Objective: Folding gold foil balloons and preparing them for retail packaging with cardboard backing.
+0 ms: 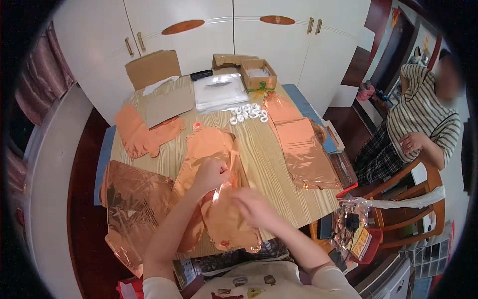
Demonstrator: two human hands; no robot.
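A flat rose-gold foil balloon (210,142) lies in front of me on the table, its near part reaching the front edge. My left hand (211,174) is closed in a fist over its middle, pinching up a shiny fold of the foil. Just to the right and nearer, my right hand (255,209) hovers over the same balloon; motion smears its fingers. A larger crinkled foil sheet (134,204) hangs over the table's left front edge, partly behind my left forearm. Farther left, another folded foil balloon (134,132) rests partly under a grey cardboard sheet (170,106).
More foil balloons (304,149) are stacked at the right. Small white ribbon rolls (249,113) sit beside clear plastic bags (220,94). Behind stand a cardboard box (260,81) and a black object (201,75). A person (418,114) stands by a wooden chair (408,204) at the right.
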